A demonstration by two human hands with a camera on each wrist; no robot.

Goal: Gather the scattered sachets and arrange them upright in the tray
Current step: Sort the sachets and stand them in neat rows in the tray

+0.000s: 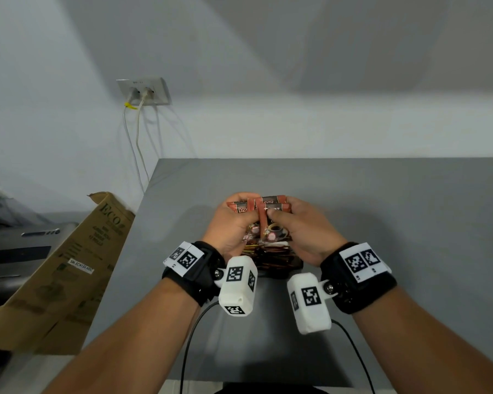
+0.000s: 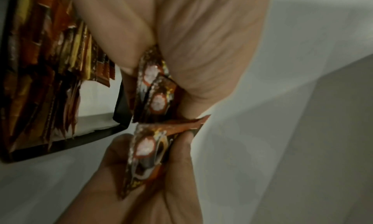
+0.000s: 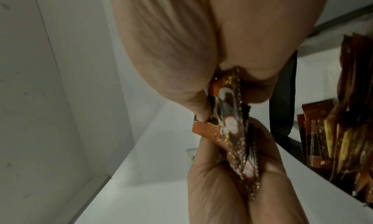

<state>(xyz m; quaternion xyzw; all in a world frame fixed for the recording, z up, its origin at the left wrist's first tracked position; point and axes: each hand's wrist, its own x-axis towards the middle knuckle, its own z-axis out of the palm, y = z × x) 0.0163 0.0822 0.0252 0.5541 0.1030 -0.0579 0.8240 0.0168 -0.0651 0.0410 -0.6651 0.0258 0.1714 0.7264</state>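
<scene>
Both hands hover together over a black tray [image 1: 295, 264] on the grey table. My left hand [image 1: 235, 220] grips a small bunch of orange-brown coffee sachets [image 1: 241, 209], seen close in the left wrist view [image 2: 155, 93]. My right hand [image 1: 293, 220] pinches one more sachet [image 1: 273, 223] between thumb and fingers, against that bunch [image 3: 286, 103]. The tray holds several sachets standing on edge [image 2: 50, 68], packed toward one side [image 3: 343, 131]. Its dark wall [image 2: 121, 103] lies just under the hands. My wrists hide most of the tray in the head view.
A brown cardboard box [image 1: 69, 265] leans off the table's left edge, with a grey machine [image 1: 20, 251] beyond it. A wall socket [image 1: 143, 92] with hanging cables is behind. Bare grey table [image 1: 410, 223] stretches to the right and back.
</scene>
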